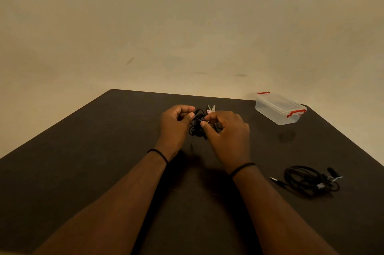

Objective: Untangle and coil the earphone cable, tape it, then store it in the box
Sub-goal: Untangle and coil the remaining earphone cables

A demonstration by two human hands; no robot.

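A tangled black earphone cable (196, 128) hangs in a small bundle between my two hands, just above the dark table (104, 161). My left hand (176, 123) pinches a piece of the cable near its top with thumb and curled fingers. My right hand (226, 132) pinches the cable from the right side. The clear plastic box (279, 109) with red clips stands closed at the far right of the table.
A second black earphone cable (309, 180), coiled and bound, lies at the right near the table edge, its plug pointing left. Scissors (211, 108) lie just behind my hands, partly hidden. A plain beige wall stands behind the table.
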